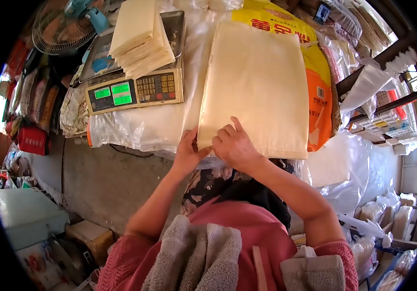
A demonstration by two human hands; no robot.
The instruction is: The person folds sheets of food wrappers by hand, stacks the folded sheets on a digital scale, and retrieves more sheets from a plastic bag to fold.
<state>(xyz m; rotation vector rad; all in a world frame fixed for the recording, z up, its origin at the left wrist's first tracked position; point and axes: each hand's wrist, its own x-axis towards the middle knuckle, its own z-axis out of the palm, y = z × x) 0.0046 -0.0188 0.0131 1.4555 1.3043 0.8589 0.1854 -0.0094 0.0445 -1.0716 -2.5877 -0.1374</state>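
A broad pile of thin cream-coloured sheets (259,82) lies before me, its long sides pointing away. My left hand (188,154) is at the pile's near left corner, fingers along the left edge and thumb turned inward, closed on the sheets' edge. Beside it, my right hand (236,145) rests on the near edge with its fingers curled into a pinch at the corner and one finger sticking up. The exact sheet between the fingertips is hard to make out. Left of the pile, folded cream sheets (138,36) are stacked on a digital scale (135,92) with lit green displays.
Clear plastic (143,127) covers the work surface. A yellow and orange printed sack (319,102) lies under the pile's right side. A fan (63,26) stands at the far left, a metal rack (383,104) at right, and a cardboard box (90,237) on the floor.
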